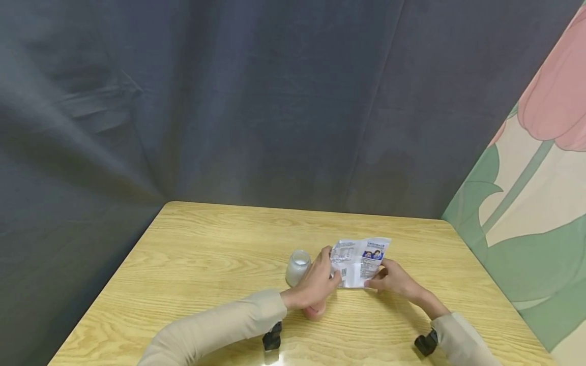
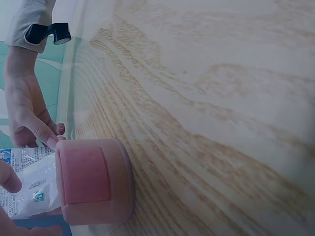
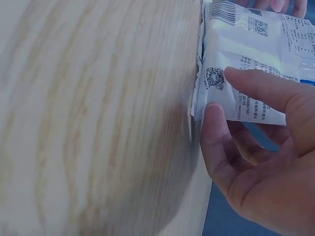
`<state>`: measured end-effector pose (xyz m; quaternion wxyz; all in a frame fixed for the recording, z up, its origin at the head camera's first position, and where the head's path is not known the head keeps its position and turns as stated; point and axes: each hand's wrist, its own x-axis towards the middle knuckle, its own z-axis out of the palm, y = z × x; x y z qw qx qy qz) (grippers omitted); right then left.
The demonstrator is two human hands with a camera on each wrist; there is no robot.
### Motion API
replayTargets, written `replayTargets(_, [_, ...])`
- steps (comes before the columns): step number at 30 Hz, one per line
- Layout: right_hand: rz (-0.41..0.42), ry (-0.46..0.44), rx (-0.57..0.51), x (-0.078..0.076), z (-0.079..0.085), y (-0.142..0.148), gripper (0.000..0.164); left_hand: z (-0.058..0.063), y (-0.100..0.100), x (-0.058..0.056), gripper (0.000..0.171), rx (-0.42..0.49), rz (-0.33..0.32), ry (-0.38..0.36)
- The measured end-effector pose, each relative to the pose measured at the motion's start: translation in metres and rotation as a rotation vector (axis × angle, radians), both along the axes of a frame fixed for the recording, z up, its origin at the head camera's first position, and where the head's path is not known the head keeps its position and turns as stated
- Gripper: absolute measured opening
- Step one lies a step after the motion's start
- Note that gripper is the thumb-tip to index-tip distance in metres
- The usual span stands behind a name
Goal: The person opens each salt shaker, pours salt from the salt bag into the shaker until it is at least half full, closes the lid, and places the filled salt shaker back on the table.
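Observation:
A white packet (image 1: 354,262) with printed text, QR codes and a blue picture stands upright on the table between both hands. My left hand (image 1: 316,279) holds its left edge, thumb on the near face. At the opposite edge, my right hand (image 1: 396,279) pinches the packet, and the right wrist view shows the thumb on the printed face (image 3: 246,54) and fingers along the lower edge and behind. Beneath the left wrist sits a pink round container (image 2: 96,182), mostly hidden by the hand in the head view. Just left of the left hand is a glass jar (image 1: 298,269) with whitish contents or walls.
The wood-grain table (image 1: 220,244) reaches back to a dark curtain (image 1: 274,112). A panel with a tulip print (image 1: 545,203) borders its right side. Black cameras (image 1: 272,336) are strapped at both wrists.

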<state>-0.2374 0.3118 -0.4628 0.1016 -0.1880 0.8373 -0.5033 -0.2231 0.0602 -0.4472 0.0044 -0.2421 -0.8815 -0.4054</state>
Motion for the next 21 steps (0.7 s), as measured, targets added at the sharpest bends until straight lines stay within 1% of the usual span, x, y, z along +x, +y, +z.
replayTargets(5, [-0.003, 0.024, 0.032, 0.000, 0.003, 0.000, 0.060, 0.003, 0.000, 0.000, 0.058, 0.017, 0.012, 0.040])
replayTargets(8, [-0.010, 0.059, 0.064, 0.000, 0.007, 0.000, 0.058, 0.005, -0.001, -0.001, 0.057, 0.035, 0.010, 0.050])
replayTargets(13, [-0.047, 0.102, 0.102, 0.000, 0.012, 0.003, 0.055, 0.007, -0.002, -0.001, 0.056, 0.076, -0.002, 0.064])
replayTargets(17, [-0.058, 0.125, 0.101, 0.000, 0.015, 0.006, 0.055, 0.009, -0.004, -0.001, 0.054, 0.131, 0.003, 0.073])
replayTargets(21, [-0.060, 0.179, 0.107, 0.000, 0.018, 0.007, 0.054, 0.010, -0.007, 0.000, 0.053, 0.185, 0.006, 0.078])
